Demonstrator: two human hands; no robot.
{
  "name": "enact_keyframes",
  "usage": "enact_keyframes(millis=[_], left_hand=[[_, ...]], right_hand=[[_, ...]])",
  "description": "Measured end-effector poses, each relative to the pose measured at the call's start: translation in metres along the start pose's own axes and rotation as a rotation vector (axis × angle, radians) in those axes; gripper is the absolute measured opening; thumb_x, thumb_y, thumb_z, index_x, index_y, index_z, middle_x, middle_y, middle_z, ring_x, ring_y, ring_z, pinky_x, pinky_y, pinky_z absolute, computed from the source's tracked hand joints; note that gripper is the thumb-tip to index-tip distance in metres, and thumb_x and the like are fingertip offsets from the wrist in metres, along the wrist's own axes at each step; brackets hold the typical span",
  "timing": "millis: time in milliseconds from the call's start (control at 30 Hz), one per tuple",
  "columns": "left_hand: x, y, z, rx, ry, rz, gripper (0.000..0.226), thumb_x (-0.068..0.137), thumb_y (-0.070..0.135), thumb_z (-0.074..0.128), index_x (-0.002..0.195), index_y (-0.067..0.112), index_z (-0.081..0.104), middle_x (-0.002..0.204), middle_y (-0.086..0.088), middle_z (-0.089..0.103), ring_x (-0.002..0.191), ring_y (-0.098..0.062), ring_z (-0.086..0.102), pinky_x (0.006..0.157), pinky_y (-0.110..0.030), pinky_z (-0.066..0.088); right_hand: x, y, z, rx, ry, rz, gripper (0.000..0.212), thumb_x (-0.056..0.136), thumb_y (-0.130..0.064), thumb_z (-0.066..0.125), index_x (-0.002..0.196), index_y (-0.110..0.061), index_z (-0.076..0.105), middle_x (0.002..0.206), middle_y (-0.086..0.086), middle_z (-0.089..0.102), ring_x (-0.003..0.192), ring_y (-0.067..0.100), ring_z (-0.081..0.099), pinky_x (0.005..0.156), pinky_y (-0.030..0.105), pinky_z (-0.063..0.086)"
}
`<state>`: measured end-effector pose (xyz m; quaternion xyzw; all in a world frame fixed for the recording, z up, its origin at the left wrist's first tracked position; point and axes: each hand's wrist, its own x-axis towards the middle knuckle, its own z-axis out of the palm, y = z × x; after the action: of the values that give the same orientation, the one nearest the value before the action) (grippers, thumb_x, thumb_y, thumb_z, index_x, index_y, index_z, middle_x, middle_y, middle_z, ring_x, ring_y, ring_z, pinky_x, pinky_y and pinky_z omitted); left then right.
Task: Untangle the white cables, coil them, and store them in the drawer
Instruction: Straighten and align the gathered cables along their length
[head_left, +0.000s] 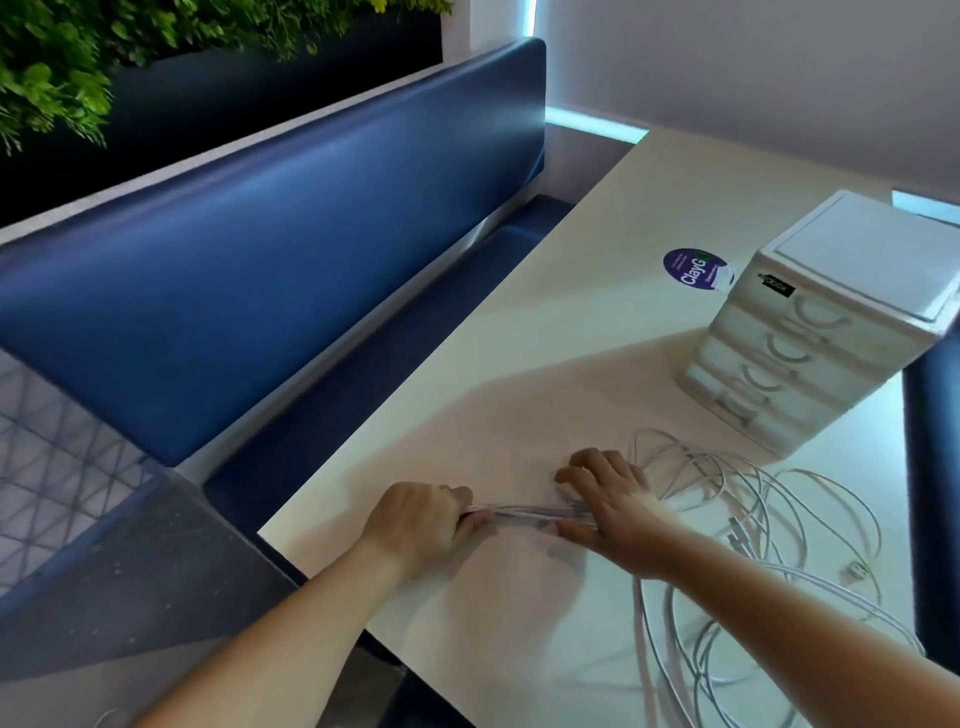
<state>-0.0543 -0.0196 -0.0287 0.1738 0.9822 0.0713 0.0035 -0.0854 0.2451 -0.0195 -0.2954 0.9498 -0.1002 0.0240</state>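
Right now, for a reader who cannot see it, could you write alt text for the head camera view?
Two bare hands stretch a bundle of white cables over a pale table: the left hand grips one end, the right hand holds the other. More cable lies in loose loops near a white drawer unit.

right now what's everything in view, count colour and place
cables: several tangled, exact count unclear, white, near right of table
drawer unit: one, white, far right of table, drawers shut
sticker: one, round, purple, on table left of drawer unit
table: one, cream
bench: one, blue, along table's left side
plants: green, top left
left hand: grips a stretch of cables
right hand: holds the same stretch's other end
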Motion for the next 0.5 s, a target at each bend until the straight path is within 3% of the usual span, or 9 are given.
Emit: enact_keyframes(millis=[133, 267, 400, 500], left_hand=[[-0.001, -0.006, 0.011, 0.116, 0.178, 0.063, 0.055, 0.090, 0.066, 0.035, 0.061, 0.023, 0.052, 0.051, -0.001, 0.059, 0.041, -0.022, 0.056, 0.038, -0.025, 0.029], [-0.003, -0.010, 0.019, 0.083, 0.246, 0.090, 0.054, 0.086, 0.068, 0.041, 0.060, 0.023, 0.050, 0.049, 0.001, 0.058, 0.039, -0.021, 0.054, 0.040, -0.023, 0.025], [-0.003, -0.009, 0.020, 0.036, 0.306, 0.110, 0.043, 0.083, 0.056, 0.045, 0.061, 0.020, 0.053, 0.051, 0.001, 0.060, 0.040, -0.024, 0.055, 0.039, -0.023, 0.031], [-0.004, -0.011, 0.021, 0.011, 0.333, 0.128, 0.039, 0.085, 0.052, 0.048, 0.064, 0.020, 0.054, 0.053, 0.002, 0.060, 0.041, -0.024, 0.055, 0.040, -0.023, 0.032]], right_hand=[[0.024, -0.033, 0.012, -0.059, 0.067, -0.189, 0.036, 0.084, -0.052, 0.052, 0.107, -0.025, 0.055, 0.100, -0.003, 0.054, 0.090, 0.021, 0.053, 0.073, 0.033, 0.049], [0.036, -0.048, 0.026, -0.053, -0.014, -0.194, 0.015, 0.090, -0.032, 0.053, 0.095, -0.018, 0.051, 0.092, 0.004, 0.051, 0.076, 0.026, 0.055, 0.054, 0.036, 0.047], [0.033, -0.049, 0.026, -0.092, -0.072, -0.155, 0.047, 0.091, -0.049, 0.016, 0.103, -0.016, 0.048, 0.101, 0.006, 0.051, 0.081, 0.029, 0.055, 0.053, 0.037, 0.038], [0.032, -0.043, 0.024, -0.085, -0.085, -0.130, 0.062, 0.085, -0.057, 0.007, 0.101, -0.016, 0.051, 0.098, 0.006, 0.054, 0.079, 0.031, 0.059, 0.053, 0.035, 0.035]])
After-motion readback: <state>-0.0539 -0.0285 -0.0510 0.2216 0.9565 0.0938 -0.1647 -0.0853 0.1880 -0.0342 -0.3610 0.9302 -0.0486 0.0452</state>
